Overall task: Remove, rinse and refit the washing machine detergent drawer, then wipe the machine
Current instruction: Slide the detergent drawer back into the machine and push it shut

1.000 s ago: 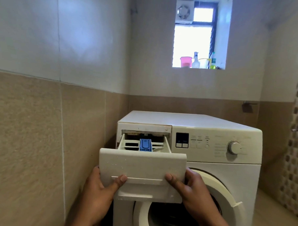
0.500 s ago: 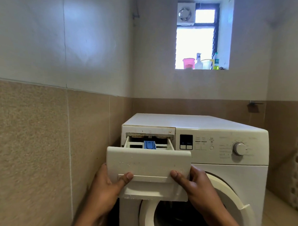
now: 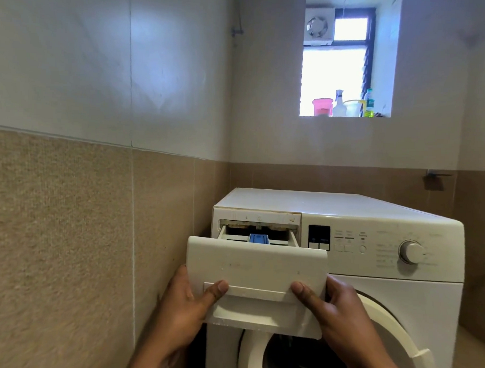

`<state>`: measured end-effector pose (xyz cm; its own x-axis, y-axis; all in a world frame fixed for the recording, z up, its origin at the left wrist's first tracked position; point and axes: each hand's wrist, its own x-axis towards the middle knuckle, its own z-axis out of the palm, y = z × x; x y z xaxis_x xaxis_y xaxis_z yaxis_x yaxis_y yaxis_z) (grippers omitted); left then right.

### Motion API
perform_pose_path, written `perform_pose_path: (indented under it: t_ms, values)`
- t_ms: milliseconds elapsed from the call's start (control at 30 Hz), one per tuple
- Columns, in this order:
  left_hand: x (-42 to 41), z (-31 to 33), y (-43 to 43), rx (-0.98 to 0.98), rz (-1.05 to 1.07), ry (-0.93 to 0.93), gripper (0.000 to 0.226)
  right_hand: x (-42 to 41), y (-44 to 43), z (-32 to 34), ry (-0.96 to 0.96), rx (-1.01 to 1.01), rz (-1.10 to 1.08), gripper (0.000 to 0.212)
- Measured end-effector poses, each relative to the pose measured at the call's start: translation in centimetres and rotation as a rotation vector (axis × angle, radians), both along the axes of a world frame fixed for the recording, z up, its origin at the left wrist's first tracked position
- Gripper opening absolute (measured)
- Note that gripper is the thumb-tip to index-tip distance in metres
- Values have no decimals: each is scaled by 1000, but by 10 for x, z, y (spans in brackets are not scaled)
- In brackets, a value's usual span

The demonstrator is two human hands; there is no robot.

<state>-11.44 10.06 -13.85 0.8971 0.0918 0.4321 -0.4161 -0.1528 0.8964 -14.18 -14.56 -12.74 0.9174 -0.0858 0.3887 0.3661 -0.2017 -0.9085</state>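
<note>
1 detergent drawer (image 3: 255,268), part-way out of its slot at top left of the washing machine (image 3: 397,302): long axis runs near-far, front panel facing near, far end w/ 1 blue insert (image 3: 258,238) inside the slot. 2 hands clamp it: left hand (image 3: 186,301) on panel's left edge, right hand (image 3: 338,307) on right edge, thumbs across the front. 1 dial (image 3: 410,252) to the right; 4 containers (image 3: 339,106) in the far window.

No legible text anywhere; only blurred, unreadable print on the control panel (image 3: 382,255) of the washing machine (image 3: 332,204)
</note>
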Motion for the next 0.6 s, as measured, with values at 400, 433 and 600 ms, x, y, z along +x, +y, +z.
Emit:
perform_pose_path:
  t_ms: [400, 433, 600]
  values:
    - [17, 0, -2, -47, -2, 7, 51, 9, 5, 5, -52, -8, -3, 44]
    - [17, -1, -2, -44, -2, 6, 48, 8, 5, 5, -52, -13, -5, 44]
    - [15, 1, -4, -44, -6, -8, 48, 9, 3, 8, -49, -46, -5, 39]
